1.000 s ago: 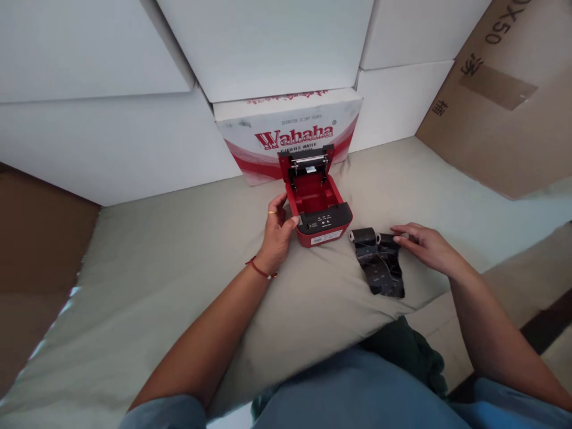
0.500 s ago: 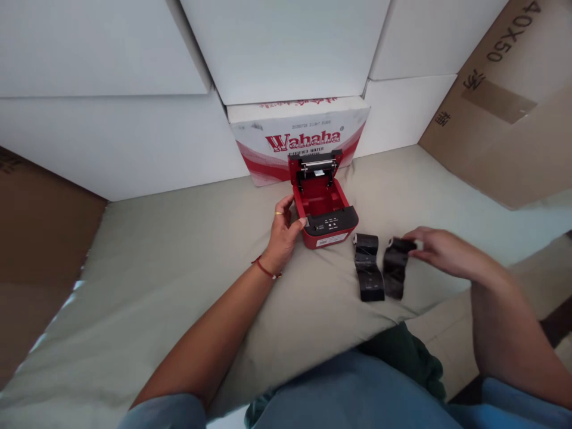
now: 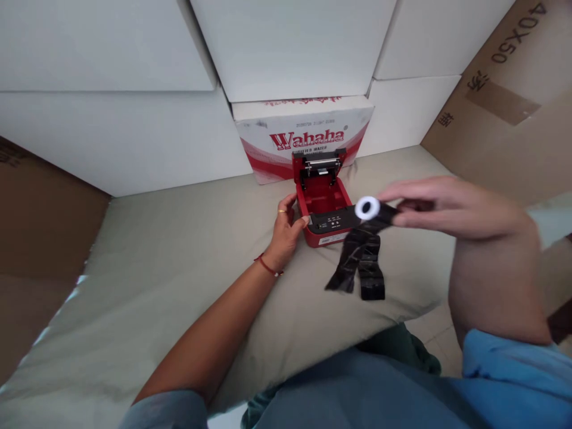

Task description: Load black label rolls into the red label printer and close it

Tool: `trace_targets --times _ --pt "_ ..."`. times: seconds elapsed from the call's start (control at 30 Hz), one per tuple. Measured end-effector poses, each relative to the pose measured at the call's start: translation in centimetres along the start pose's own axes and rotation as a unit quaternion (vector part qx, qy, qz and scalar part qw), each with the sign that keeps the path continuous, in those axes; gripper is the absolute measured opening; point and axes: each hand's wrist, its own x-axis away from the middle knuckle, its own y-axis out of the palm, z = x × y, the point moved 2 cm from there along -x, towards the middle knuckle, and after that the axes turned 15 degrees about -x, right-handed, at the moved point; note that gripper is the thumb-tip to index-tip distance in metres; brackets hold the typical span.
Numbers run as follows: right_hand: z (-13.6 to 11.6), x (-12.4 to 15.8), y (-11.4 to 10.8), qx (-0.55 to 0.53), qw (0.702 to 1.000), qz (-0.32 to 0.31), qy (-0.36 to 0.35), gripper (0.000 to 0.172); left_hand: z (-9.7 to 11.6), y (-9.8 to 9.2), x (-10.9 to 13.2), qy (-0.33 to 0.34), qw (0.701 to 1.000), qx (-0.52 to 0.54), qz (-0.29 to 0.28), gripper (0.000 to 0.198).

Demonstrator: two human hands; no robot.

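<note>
A red and black label printer (image 3: 329,239) stands on the cloth with its lid tipped up and its red inside bare. My left hand (image 3: 288,231) grips its left side, thumb on the front corner and fingers along the wall. Raised over the printer's front right corner, a black roll (image 3: 385,217) with a white core end is pinched in my right hand (image 3: 435,205). Its loose black strip hangs down and partly covers a second black strip (image 3: 372,280) lying on the cloth. The second strip's upper end is hidden.
Behind the printer stands a white and red Wahaha water carton (image 3: 277,161), against white boxes (image 3: 174,143). Brown cardboard boxes flank the greenish cloth surface (image 3: 187,238), one at the left (image 3: 40,256) and one at the right (image 3: 500,143). The cloth's near edge lies by my body.
My right hand has lifted one black roll off the cloth and carried it up and left toward the printer, its strip trailing. My left hand stays on the printer.
</note>
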Motion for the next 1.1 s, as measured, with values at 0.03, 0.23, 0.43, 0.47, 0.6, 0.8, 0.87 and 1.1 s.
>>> trace_targets --times 0.03,0.23,0.43,0.47,0.6,0.8,0.87,1.1 --pt "-0.9 -1.3 1.0 0.010 1.000 -0.011 -0.009 0.061 0.1 0.0 0.0 0.004 1.000 -0.004 -0.005 0.075" --pt "-6.8 -7.9 7.9 0.080 0.992 -0.075 -0.067 0.049 0.1 0.0 0.0 0.020 1.000 -0.012 -0.012 0.074" --pt "-8.2 -10.8 10.9 0.151 0.984 -0.081 -0.043 0.047 0.0 0.3 0.0 0.023 1.000 -0.015 0.008 0.075" --pt "-8.2 -11.0 11.0 0.156 0.983 -0.086 -0.037 0.047 0.0 0.3 0.0 0.022 1.000 -0.014 0.011 0.075" --pt "-8.6 -11.5 11.2 0.165 0.980 -0.108 -0.025 0.041 0.2 0.3 0.1 0.021 1.000 -0.011 0.003 0.076" --pt "-8.4 -12.8 11.8 0.140 0.983 -0.105 -0.063 0.041 0.3 0.2 0.2 0.017 1.000 -0.005 -0.008 0.078" --pt "-7.6 -12.6 11.7 0.096 0.987 -0.096 -0.085 0.043 0.4 0.3 0.2 0.017 1.000 -0.006 -0.008 0.079" --pt "-5.3 -6.6 10.4 -0.171 0.944 -0.007 -0.283 0.032 1.0 0.2 0.6 0.056 0.994 -0.096 0.019 0.061"
